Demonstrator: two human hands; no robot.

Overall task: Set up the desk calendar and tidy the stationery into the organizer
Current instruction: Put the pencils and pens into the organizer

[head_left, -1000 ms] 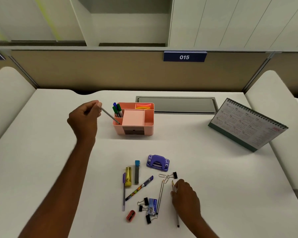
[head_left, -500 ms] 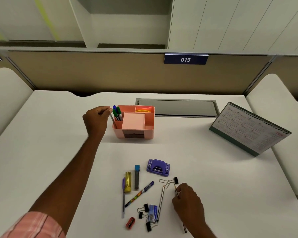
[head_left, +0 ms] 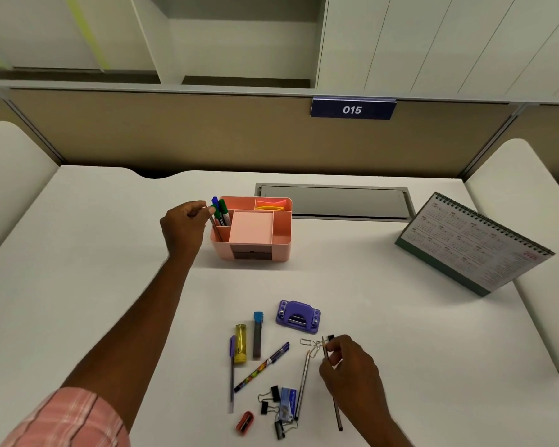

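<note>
A grey pencil (head_left: 216,228) is being pinched by the left hand (head_left: 183,230), steeply tilted into the organizer (head_left: 281,250); a second pencil (head_left: 324,346) is being gripped by the right hand (head_left: 352,375), tip pointing away.

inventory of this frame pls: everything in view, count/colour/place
organizer: 1, pink, desk centre
markers: about 3, blue and green, standing in organizer's left rear compartment
desk calendar: 1, white on green base, standing at right
hole punch: 1, purple, near centre
lead case: 1, grey with blue cap, left of hole punch
yellow tube: 1, left of lead case
pens: 2, purple and patterned, near pile
loose pencil: 1, silver, near pile
binder clips: about 4, black, near pile
paper clips: few, metal, at loose pencil's tip
small box: 1, blue, among binder clips
sharpener: 1, red, nearest edge
number plate: 1, navy, 015, on partition
left hand: pinches left-hand pencil, tip in organizer
right hand: pinches right-hand pencil
</note>
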